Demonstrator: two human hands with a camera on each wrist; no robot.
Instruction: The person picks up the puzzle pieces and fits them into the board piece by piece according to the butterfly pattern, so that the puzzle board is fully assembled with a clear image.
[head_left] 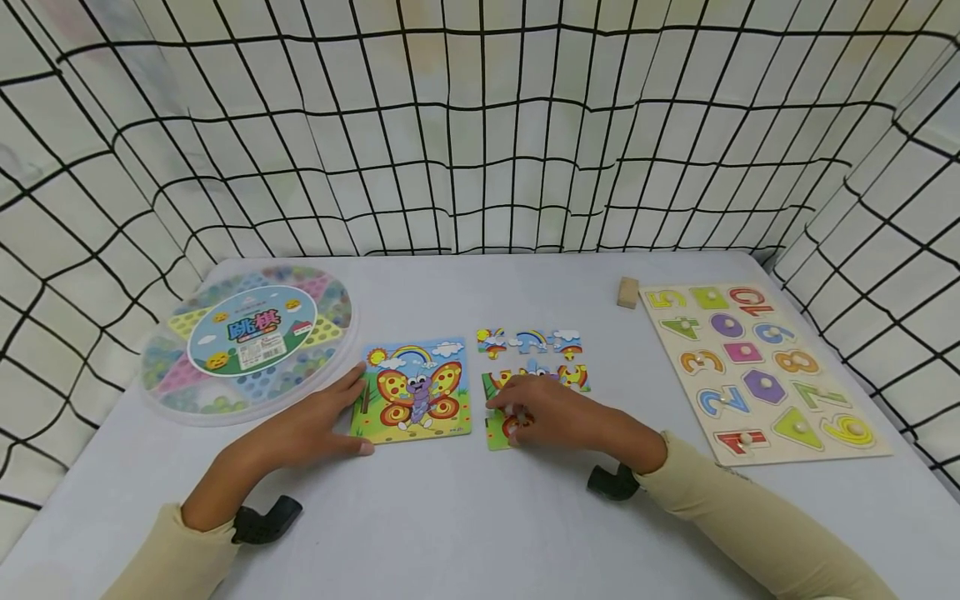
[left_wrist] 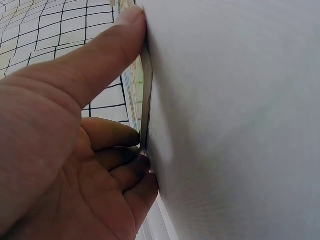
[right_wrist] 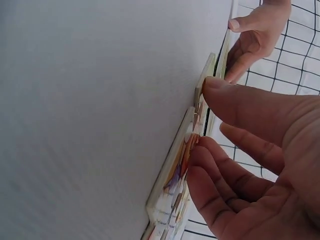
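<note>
So the left hand [head_left: 303, 425] is spread along the left edge of the picture board [head_left: 420, 396], thumb by its near-left corner. Just right of that, the right hand [head_left: 551, 410] bends over the puzzle pieces [head_left: 531, 340]; can't tell if it's pinching one. White tabletop [head_left: 450, 525] runs rightward to the number board [head_left: 733, 372].
</note>
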